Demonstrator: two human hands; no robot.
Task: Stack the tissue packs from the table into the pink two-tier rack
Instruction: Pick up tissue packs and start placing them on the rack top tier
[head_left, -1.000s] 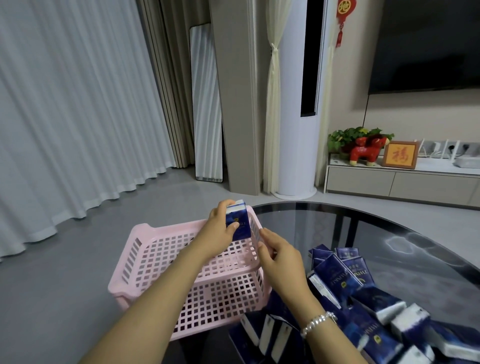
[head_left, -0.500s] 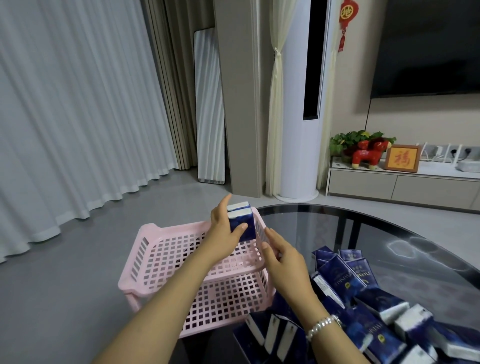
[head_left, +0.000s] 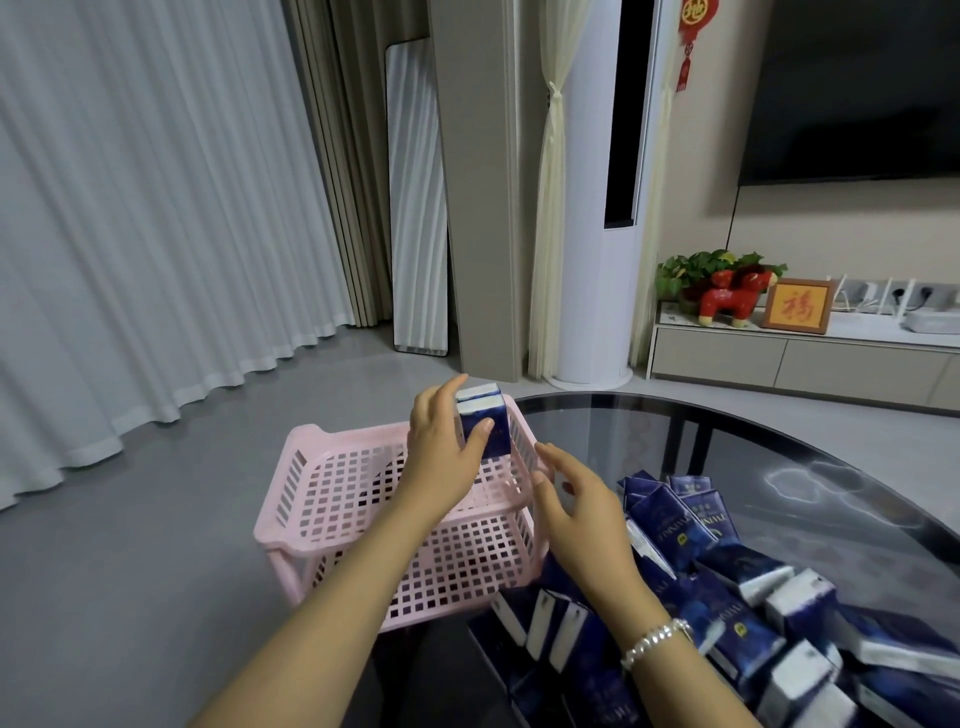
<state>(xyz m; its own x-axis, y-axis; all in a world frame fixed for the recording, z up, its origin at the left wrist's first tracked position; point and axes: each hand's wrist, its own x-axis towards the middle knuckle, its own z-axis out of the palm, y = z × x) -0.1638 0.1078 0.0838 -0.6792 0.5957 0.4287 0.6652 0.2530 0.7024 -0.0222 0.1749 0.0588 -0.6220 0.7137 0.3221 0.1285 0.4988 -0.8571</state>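
Tissue packs in dark blue wrappers with white ends (head_left: 737, 587) lay heaped on the dark, glossy round glass table (head_left: 810, 467), just to the right of the pink two-tier plastic lattice rack (head_left: 332, 499). From the head camera, the rack stood at the table's left edge, its upper tier showing no packs lying on the lattice floor; the lower tier was only partly visible through the lattice. One blue tissue pack (head_left: 480, 423) was held upright above the far right corner of the rack's upper tier by the left hand (head_left: 441, 452), thumb across its front face and fingers wrapped behind it. Whether its lower end touched the rack I could not tell. The right hand (head_left: 576, 514) hovered just right of the rack's right wall, fingers relaxed and spread, gripping nothing; a beaded silver bracelet (head_left: 657, 642) sat on that wrist. A few packs stood on edge in a row near the rack's front right corner, below the right forearm.

Beyond the rack, across the grey floor, a white tower air conditioner (head_left: 597, 208) stood upright, and further right a red horse figurine (head_left: 727, 304) rested on a low beige cabinet (head_left: 779, 358).
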